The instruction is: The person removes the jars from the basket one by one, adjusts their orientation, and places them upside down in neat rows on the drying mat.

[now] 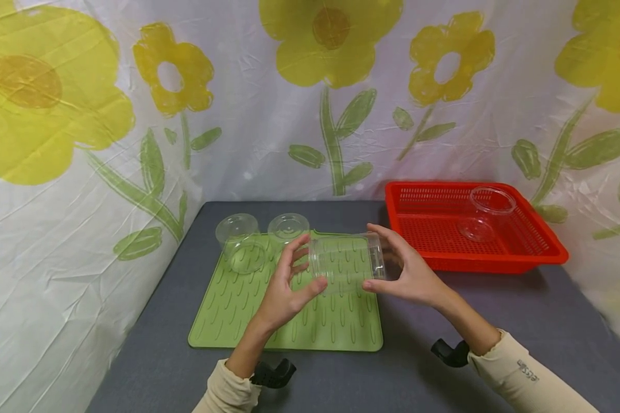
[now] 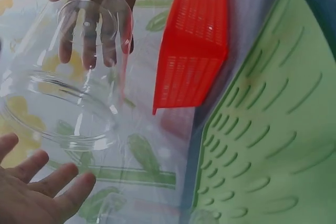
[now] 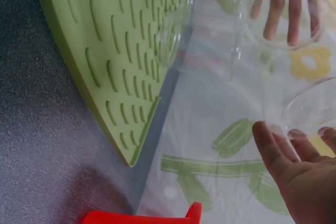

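Observation:
A clear plastic cup (image 1: pixel 347 258) lies sideways in the air over the green ribbed mat (image 1: pixel 289 338). My left hand (image 1: pixel 284 289) holds its left end, thumb low and fingers at the far side. My right hand (image 1: pixel 413 272) holds the right end between thumb and fingers. In the left wrist view the cup's wide rim (image 2: pixel 68 111) faces the left palm, and the right hand's fingers show through the clear base. Two more clear cups stand at the mat's back left, one cup (image 1: pixel 245 255) at the corner and another cup (image 1: pixel 288 223) beside it, partly hidden by the left hand.
A red perforated basket (image 1: pixel 475 261) stands at the back right of the grey table (image 1: pixel 351 381), with one clear cup (image 1: pixel 477 226) upright in it. A flower-printed cloth (image 1: pixel 253 115) hangs behind the table and along its sides.

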`<state>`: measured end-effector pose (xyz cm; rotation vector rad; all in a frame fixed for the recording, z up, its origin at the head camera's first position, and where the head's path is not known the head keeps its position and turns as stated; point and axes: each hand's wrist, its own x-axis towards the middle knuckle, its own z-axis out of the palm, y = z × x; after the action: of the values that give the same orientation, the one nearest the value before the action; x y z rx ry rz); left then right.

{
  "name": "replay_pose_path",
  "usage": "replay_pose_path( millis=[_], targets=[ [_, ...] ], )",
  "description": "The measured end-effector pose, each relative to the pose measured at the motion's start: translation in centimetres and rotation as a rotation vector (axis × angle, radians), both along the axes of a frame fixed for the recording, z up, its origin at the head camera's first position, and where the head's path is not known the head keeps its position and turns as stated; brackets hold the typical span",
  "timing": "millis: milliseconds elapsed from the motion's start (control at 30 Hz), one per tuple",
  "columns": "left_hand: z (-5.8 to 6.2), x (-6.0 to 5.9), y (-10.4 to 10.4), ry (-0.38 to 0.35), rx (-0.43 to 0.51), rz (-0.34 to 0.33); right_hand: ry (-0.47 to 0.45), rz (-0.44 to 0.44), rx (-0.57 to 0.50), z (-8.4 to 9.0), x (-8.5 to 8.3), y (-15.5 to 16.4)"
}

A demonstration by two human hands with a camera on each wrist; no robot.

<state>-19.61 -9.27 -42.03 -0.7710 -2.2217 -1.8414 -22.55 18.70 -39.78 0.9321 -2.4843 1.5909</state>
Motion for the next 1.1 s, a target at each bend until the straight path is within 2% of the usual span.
replay_pose_path(
  millis=[133,267,467,600,800,967,1100],
  targets=[
    [0.3,0.0,0.4,0.067,-0.183,0.07,0.074,-0.055,0.084,0.0,0.1,-0.1],
    [0.6,0.0,1.0,0.214,-0.374,0.101,0.143,-0.076,0.154,0.2,0.3,-0.4],
    [0.7,-0.1,2.4,0.434,-0.573,0.171,0.238,-0.078,0.222,0.1,0.7,-1.1],
    [0.5,0.0,2.9,0.507,-0.638,0.209,0.279,-0.091,0.254,0.2,1.0,-1.6],
    [0.1,0.0,3.1,0.55,-0.689,0.244,0.299,-0.108,0.28,0.5,1.3,-2.2],
    [-0.1,-0.2,3.1,0.574,-0.655,0.243,0.313,-0.112,0.275,0.6,1.5,-2.4],
    [-0.4,-0.3,2.9,0.531,-0.576,0.225,0.28,-0.082,0.228,0.6,1.5,-2.5]
  ],
)
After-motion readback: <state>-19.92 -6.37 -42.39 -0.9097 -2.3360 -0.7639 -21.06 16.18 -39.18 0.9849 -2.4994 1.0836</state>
